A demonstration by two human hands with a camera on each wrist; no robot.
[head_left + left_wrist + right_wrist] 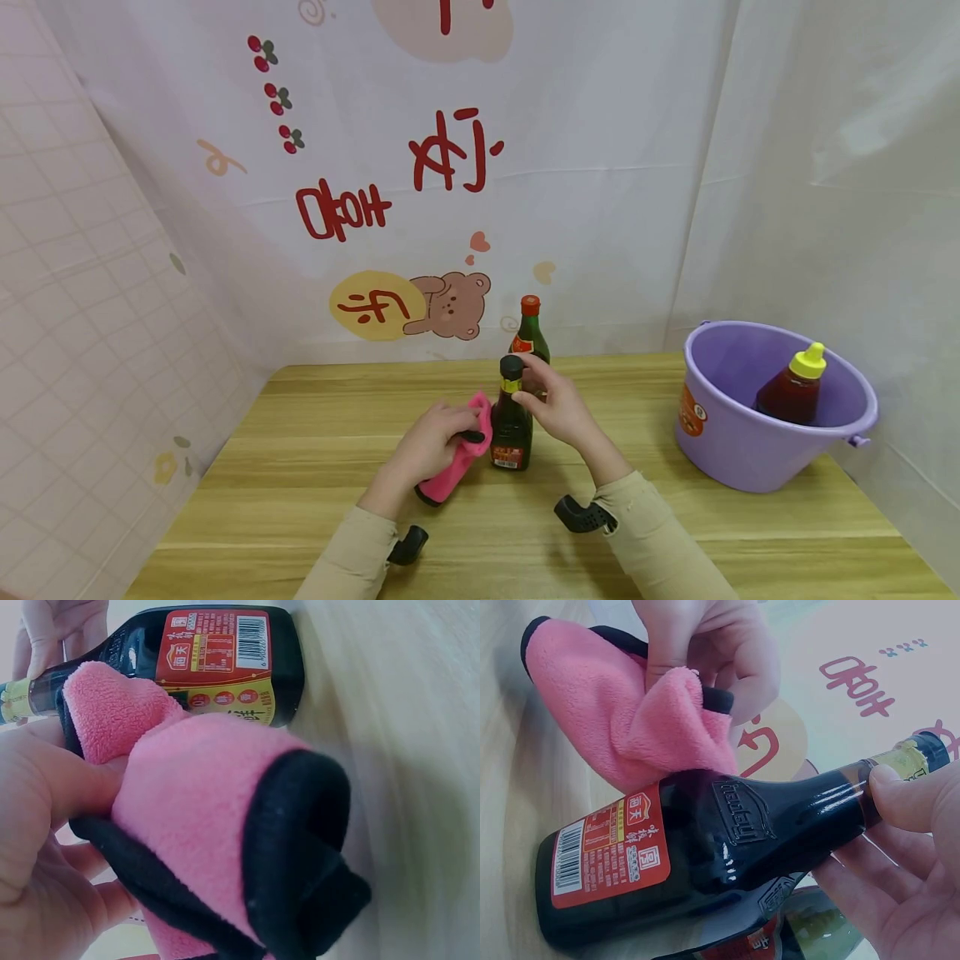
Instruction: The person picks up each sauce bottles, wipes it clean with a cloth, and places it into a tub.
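Observation:
A dark soy sauce bottle (512, 421) with a black cap and red label stands on the wooden table (315, 492). My right hand (553, 402) pinches its neck just under the cap; the thumb (900, 796) lies on the neck of the bottle (727, 847). My left hand (433, 442) grips a pink cloth with black trim (459, 457) and presses it against the bottle's left shoulder. In the left wrist view the cloth (202, 817) fills the frame, with the bottle (217, 664) behind it. In the right wrist view the cloth (622, 720) touches the glass above the label.
A green bottle with a red cap (530, 333) stands just behind the dark one. A purple bucket (757, 450) at the right holds a red sauce bottle with a yellow cap (795, 387). Printed curtains close off the back and sides.

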